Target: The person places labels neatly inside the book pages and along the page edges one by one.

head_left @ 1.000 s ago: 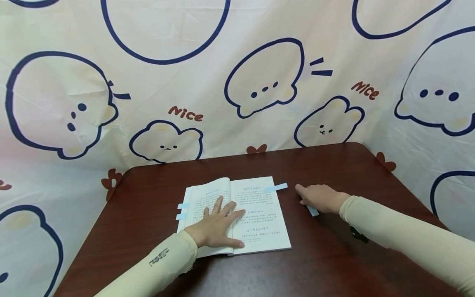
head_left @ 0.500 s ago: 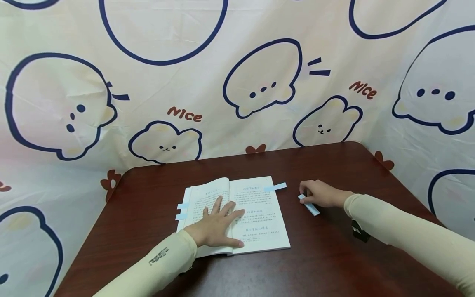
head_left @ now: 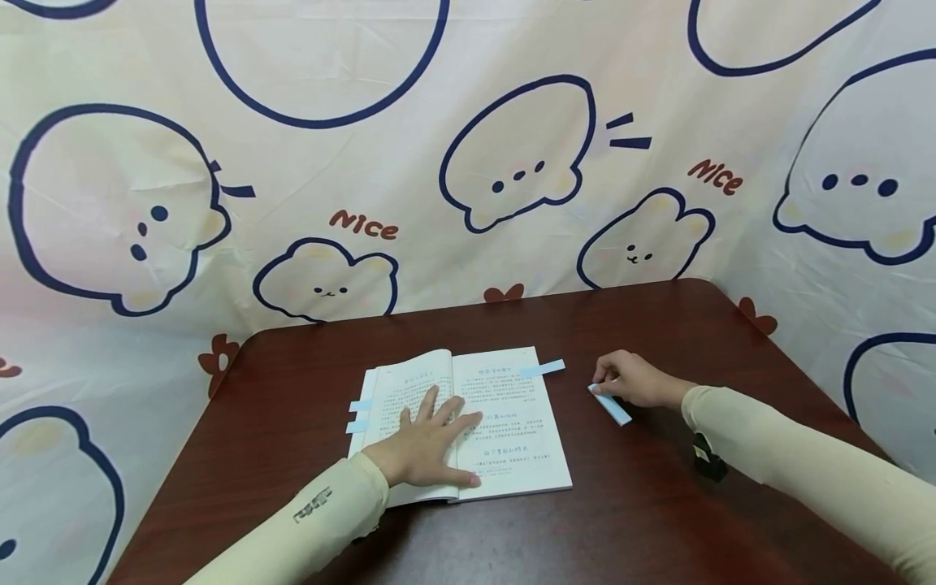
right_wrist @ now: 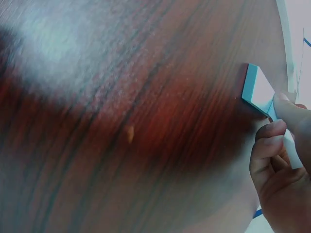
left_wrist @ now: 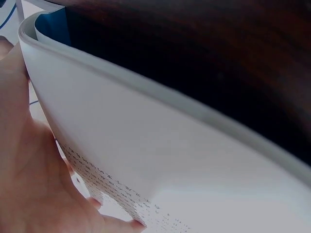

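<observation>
An open book (head_left: 515, 406) lies on the table with both printed pages facing up. My left hand (head_left: 422, 453) rests across its middle, fingers spread over the fold and both pages. Seen from the left wrist, the curved page edges (left_wrist: 160, 97) rise above the table beside that hand (left_wrist: 39, 170). To the right of the book is a narrow light-blue sticky note pad (head_left: 613, 408). My right hand (head_left: 634, 380) pinches its far end between thumb and curled fingers. The right wrist view shows the pad's thick edge (right_wrist: 250, 82) and the pinching hand (right_wrist: 284, 179); how many sheets are pinched is unclear.
One blue sticky note (head_left: 550, 368) juts from the book's right edge, and two blue tabs (head_left: 358, 416) stick out on its left. The dark brown table (head_left: 512, 544) meets a cartoon-printed cloth (head_left: 439, 162) at the back.
My right hand has drawn back slightly from over the sticky note pad, its fingers now pinching the far end and more of the pad showing. The left hand stays on the book.
</observation>
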`<state>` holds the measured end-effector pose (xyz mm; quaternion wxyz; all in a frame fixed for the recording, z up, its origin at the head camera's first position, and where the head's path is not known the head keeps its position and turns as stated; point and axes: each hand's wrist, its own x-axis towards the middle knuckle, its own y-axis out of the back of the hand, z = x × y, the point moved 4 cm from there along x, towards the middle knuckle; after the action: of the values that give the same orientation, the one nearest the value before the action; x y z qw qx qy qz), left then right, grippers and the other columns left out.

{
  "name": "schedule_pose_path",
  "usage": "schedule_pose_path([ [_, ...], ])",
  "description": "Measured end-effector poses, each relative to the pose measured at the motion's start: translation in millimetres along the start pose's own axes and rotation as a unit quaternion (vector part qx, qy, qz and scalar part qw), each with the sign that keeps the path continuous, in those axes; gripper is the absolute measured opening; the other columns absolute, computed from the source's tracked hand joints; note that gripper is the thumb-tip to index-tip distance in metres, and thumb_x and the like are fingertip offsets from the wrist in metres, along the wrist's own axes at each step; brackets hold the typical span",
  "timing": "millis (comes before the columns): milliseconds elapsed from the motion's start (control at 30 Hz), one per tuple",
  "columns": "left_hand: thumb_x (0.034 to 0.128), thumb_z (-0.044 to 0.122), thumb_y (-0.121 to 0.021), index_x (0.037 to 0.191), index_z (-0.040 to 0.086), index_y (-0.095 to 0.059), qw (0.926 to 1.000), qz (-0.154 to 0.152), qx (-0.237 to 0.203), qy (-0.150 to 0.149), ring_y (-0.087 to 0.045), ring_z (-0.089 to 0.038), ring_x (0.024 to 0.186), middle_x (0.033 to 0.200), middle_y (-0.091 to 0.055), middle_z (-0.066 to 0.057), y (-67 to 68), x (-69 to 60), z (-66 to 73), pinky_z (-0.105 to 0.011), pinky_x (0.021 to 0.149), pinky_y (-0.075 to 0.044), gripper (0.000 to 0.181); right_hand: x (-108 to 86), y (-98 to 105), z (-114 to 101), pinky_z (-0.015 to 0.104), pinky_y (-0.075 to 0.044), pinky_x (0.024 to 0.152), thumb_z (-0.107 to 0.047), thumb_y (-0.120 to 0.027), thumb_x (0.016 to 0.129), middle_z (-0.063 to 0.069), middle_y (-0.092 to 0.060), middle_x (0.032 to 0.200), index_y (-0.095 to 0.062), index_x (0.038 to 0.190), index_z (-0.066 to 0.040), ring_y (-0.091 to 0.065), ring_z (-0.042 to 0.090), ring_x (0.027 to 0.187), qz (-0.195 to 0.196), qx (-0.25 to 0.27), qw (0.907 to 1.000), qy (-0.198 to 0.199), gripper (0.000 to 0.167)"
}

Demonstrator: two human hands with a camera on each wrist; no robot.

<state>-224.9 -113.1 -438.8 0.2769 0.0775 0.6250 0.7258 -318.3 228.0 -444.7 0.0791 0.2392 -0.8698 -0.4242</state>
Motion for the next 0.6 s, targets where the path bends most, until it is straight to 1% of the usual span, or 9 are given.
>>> schedule_pose_path([
  [100,0.0779,0.079,-0.064,0.158,0.033,-0.034,1.0,0.001,0.0,0.0,-0.005,-0.046,0.157,0.168,-0.025,-0.006,-1.0,0.2,0.3,-0.079,0.111,-0.02,0.097,-2.6,0.5,-0.8,0.025,-0.046,0.056,-0.013,-0.067,0.097,0.006,-0.065,0.083,-0.068,0.093,-0.004,-0.052,0.011,0.064,0.001,0.014,0.9999,0.008,0.009],
  [167,0.0777,0.079,-0.064,0.158,0.033,-0.034,1.0,0.001,0.0,0.0,-0.005,-0.046,0.157,0.168,-0.025,-0.006,-1.6,0.2,0.2,-0.079,0.111,-0.02,0.097,-4.7,1.0,-0.2,0.025,-0.046,0.055,-0.01,-0.066,0.098,0.007,-0.066,0.085,-0.069,0.095,-0.003,-0.052,0.012,0.062,0.004,0.023,0.9997,0.005,0.009],
  [233,0.0777,0.079,-0.064,0.158,0.033,-0.034,1.0,0.0,-0.001,0.001,-0.005,-0.045,0.157,0.168,-0.025,-0.006,-1.8,0.2,0.2,-0.079,0.112,-0.02,0.097,-6.5,1.2,-0.2,0.026,-0.047,0.054,-0.009,-0.063,0.099,0.008,-0.067,0.087,-0.07,0.097,-0.002,-0.052,0.012,0.062,0.011,0.023,0.9997,0.008,0.01],
  [300,0.0777,0.079,-0.064,0.158,0.033,-0.034,1.0,0.0,0.001,0.001,-0.005,-0.045,0.157,0.168,-0.025,-0.006,-1.2,0.0,0.2,-0.079,0.112,-0.02,0.097,-7.6,0.6,-0.4,0.027,-0.048,0.058,-0.01,-0.061,0.1,0.007,-0.067,0.088,-0.07,0.101,-0.003,-0.054,0.012,0.066,0.02,0.001,0.9998,0.01,0.011],
  [367,0.0777,0.079,-0.064,0.158,0.034,-0.034,1.0,0.001,0.003,0.002,-0.005,-0.045,0.157,0.168,-0.025,-0.005,-0.6,-0.1,0.2,-0.079,0.112,-0.02,0.097,-8.4,-1.4,-1.8,0.028,-0.049,0.062,-0.013,-0.06,0.101,0.005,-0.068,0.091,-0.069,0.105,-0.006,-0.057,0.012,0.071,0.026,-0.036,0.9989,0.012,0.011],
  [467,0.0776,0.08,-0.064,0.158,0.034,-0.033,1.0,0.001,0.005,0.004,-0.006,-0.045,0.157,0.168,-0.025,-0.005,0.1,-0.2,0.2,-0.078,0.112,-0.021,0.097,-8.1,-5.6,-3.5,0.027,-0.047,0.064,-0.021,-0.062,0.101,0.001,-0.065,0.087,-0.065,0.108,-0.01,-0.056,0.01,0.074,0.028,-0.086,0.9958,0.016,0.012],
  [533,0.0776,0.08,-0.064,0.158,0.034,-0.033,1.0,0.001,0.005,0.004,-0.006,-0.045,0.157,0.168,-0.025,-0.005,0.1,0.0,0.3,-0.078,0.112,-0.02,0.097,-8.0,-7.5,-3.4,0.026,-0.046,0.061,-0.025,-0.066,0.099,0.0,-0.062,0.083,-0.062,0.109,-0.011,-0.054,0.01,0.071,0.028,-0.094,0.9951,0.015,0.018],
  [600,0.0778,0.079,-0.064,0.158,0.034,-0.033,1.0,0.001,0.004,0.004,-0.006,-0.045,0.157,0.168,-0.025,-0.005,-0.1,0.4,0.4,-0.078,0.112,-0.02,0.097,-7.6,-7.6,-1.5,0.025,-0.043,0.058,-0.028,-0.071,0.095,-0.001,-0.058,0.078,-0.061,0.109,-0.009,-0.051,0.01,0.067,0.03,-0.079,0.9964,0.011,0.026],
])
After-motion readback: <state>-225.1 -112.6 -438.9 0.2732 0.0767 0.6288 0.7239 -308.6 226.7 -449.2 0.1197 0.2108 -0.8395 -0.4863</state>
